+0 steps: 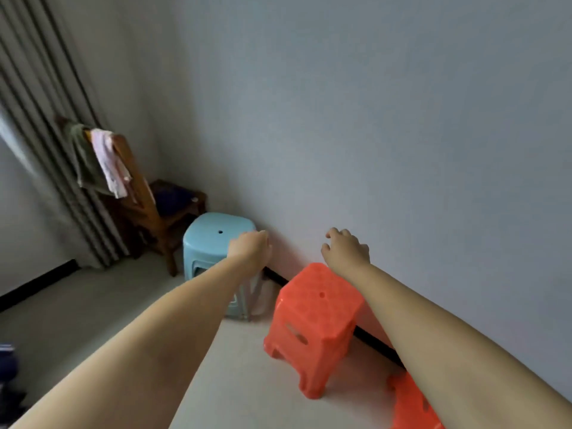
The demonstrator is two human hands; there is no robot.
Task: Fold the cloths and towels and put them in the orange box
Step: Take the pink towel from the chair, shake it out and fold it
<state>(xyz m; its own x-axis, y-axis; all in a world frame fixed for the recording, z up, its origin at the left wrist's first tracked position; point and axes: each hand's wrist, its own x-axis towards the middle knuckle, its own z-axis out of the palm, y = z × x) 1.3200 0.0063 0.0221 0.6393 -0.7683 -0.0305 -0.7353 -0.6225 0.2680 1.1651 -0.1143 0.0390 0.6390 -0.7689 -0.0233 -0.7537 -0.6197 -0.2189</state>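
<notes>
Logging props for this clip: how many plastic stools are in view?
3: a blue stool beside the wooden chair, an orange stool by the wall, another orange one cut off at the bottom edge.

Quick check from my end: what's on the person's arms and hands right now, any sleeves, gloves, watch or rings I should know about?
Nothing worn that shows. Both forearms are bare along all that is in view, with no sleeve edge in frame. The left hand and right hand have no gloves, and neither wrist carries a watch or band. The picture is too soft to rule out a thin ring.
</notes>
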